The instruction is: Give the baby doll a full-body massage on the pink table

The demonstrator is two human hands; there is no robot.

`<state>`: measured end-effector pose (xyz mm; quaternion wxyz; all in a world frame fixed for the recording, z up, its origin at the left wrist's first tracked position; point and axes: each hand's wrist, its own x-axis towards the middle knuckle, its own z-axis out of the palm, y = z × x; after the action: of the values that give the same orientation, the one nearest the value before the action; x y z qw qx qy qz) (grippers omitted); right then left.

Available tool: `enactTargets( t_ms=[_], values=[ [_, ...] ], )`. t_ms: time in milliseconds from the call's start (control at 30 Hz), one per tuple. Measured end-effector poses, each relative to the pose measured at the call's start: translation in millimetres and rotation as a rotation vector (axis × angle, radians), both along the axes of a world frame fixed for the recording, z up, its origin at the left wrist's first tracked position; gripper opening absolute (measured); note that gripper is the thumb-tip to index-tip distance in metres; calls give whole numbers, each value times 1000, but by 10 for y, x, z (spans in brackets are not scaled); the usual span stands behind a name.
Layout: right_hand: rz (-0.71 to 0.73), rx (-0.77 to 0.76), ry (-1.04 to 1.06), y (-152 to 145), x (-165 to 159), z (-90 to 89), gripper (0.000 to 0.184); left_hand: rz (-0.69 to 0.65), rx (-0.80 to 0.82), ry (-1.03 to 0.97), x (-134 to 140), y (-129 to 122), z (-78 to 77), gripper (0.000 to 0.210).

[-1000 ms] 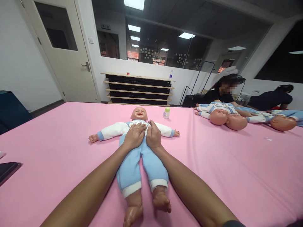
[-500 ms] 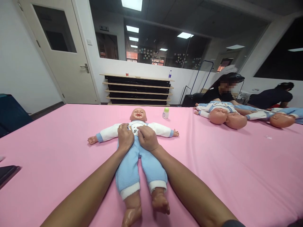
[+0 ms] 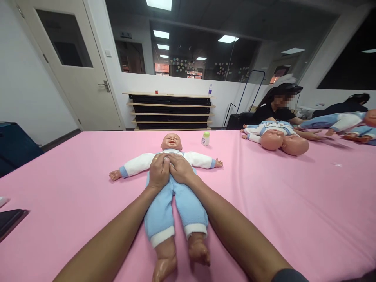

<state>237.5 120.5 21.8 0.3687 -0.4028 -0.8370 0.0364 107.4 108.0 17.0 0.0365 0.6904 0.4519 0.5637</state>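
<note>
On its back, face up, lies a baby doll in light blue trousers and a white top, arms spread to both sides and feet towards me. My left hand rests on the doll's chest, with a ring on one finger. Beside it my right hand lies on the chest too, and the two hands touch at the thumbs. Both hands look flat on the cloth with nothing in them. They cover most of the printed front of the top. Past the doll's head, to the right, stands a small white bottle with a green cap.
A pink sheet covers the table. At the left edge lies a dark flat object. Two more dolls lie at the far right, near a seated person in black. A low shelf stands behind the table.
My hands have come closer together on the doll's chest, fingers flattening from a curled pose. On the far right, a doll has been lifted and turned by the person there.
</note>
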Motion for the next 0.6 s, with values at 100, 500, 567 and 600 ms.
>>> enactTargets(
  t_ms=[100, 500, 567, 600],
  values=[
    [-109, -30, 15, 21, 11, -49, 37, -61, 23, 31, 9, -23, 2, 27],
    [-559, -40, 214, -21, 78, -138, 28, -224, -62, 303, 12, 69, -24, 34],
    [-480, 76, 285, -41, 90, -143, 35, -249, -120, 412, 13, 104, -22, 36],
    [-409, 135, 306, -53, 92, -143, 38, -254, -145, 455, 15, 121, -20, 37]
  ],
)
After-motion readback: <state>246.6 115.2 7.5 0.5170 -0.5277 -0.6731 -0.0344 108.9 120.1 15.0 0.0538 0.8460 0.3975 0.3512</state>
